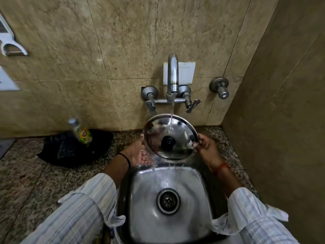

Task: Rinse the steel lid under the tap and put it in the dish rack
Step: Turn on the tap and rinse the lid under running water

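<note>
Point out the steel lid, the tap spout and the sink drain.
steel lid [181, 136]: head view, on its shiny top right of the knob.
tap spout [172, 73]: head view, on the upright pipe.
sink drain [168, 201]: head view, on the strainer centre.

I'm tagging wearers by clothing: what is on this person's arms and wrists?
Both arms wear loose white sleeves with thin blue-grey stripes, pushed up the forearms. The left hand has a thin black band at its wrist; the right hand has a red-orange thread.

Sink [202, 199] basin open below; tap [172, 76] and wall close behind.
</note>
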